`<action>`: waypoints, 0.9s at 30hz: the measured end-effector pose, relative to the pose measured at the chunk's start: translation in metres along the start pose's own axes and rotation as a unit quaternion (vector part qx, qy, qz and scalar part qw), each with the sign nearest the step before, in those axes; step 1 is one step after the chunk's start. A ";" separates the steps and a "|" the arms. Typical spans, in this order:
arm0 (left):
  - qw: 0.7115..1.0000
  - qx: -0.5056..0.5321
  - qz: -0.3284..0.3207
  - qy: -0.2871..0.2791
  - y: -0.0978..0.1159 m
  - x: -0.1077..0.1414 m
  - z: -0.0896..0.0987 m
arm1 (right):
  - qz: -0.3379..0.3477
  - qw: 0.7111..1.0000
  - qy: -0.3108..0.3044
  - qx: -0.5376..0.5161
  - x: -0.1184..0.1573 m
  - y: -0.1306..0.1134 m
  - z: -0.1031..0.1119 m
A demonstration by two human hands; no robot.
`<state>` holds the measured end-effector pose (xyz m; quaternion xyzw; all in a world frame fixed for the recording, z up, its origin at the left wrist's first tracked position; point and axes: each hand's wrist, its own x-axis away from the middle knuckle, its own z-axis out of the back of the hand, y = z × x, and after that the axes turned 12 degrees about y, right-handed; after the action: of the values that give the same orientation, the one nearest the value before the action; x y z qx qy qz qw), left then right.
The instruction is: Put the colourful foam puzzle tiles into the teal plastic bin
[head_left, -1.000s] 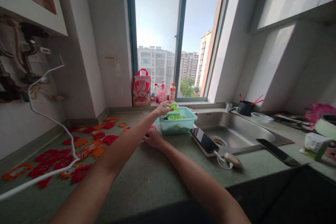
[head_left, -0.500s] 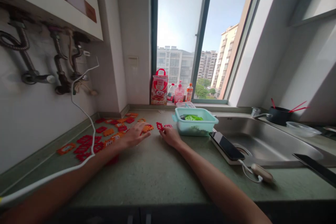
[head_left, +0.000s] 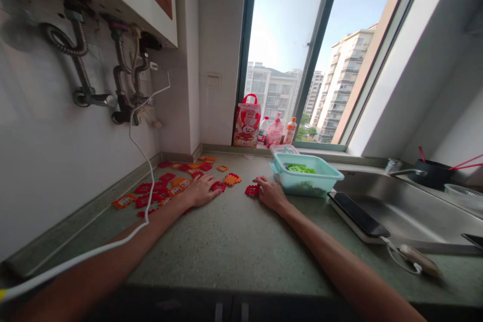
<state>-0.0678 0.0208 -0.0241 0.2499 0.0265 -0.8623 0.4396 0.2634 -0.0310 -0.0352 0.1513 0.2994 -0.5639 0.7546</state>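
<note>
Red and orange flat interlocking puzzle pieces with notched edges [head_left: 177,190] lie spread over the left of the counter. My left hand [head_left: 204,189] rests palm down at their right side, fingers stretched out, its fingertips at a red piece [head_left: 219,187]. Just beyond those fingertips lies an orange piece [head_left: 233,179]. My right hand [head_left: 270,193] is low over the counter, its fingers loosely extended beside a flat red piece [head_left: 251,190]. Another bit of red shows partly behind its fingertips. A light-green tub [head_left: 307,183] with green and dark pieces [head_left: 301,168] stands right of this hand.
A white cable [head_left: 151,181] hangs across the pieces and my left forearm. Right of the tub are a phone [head_left: 360,215], a power bank [head_left: 419,260] and a steel sink [head_left: 400,201]. Bottles [head_left: 275,133] and a red-handled bag [head_left: 247,126] line the windowsill.
The view has swung left. The red piece tilted up in my right fingers now lies flat on the counter. My left hand has drawn back from the orange piece and lowered onto a red one.
</note>
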 end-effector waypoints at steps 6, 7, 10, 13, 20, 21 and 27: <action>0.998 -0.037 -0.034 0.028 -0.014 0.004 0.005 | 0.048 0.995 0.036 -0.082 0.001 0.008 -0.012; 0.998 -0.043 -0.031 0.025 -0.016 0.005 0.008 | 0.041 0.996 0.046 -0.070 0.001 0.009 -0.014; 0.998 -0.031 -0.045 0.011 -0.013 0.008 0.012 | -0.008 0.999 0.035 -0.029 0.002 0.013 -0.021; 0.996 -0.005 -0.092 0.011 -0.001 0.011 0.008 | -0.036 0.999 -0.006 -0.041 0.001 0.013 -0.024; 0.986 -0.030 -0.160 0.039 0.033 -0.009 -0.014 | 0.009 0.995 0.004 -0.099 -0.001 0.006 -0.016; 0.985 -0.043 -0.164 0.040 0.036 -0.014 -0.017 | 0.009 0.995 0.006 -0.097 -0.001 0.006 -0.015; 0.980 -0.073 -0.178 0.058 0.051 -0.029 -0.023 | -0.062 0.996 -0.014 -0.069 -0.001 0.008 -0.012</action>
<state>-0.0051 0.0175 -0.0223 0.2578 0.1593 -0.9065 0.2940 0.2675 -0.0211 -0.0446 0.0727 0.3360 -0.5894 0.7311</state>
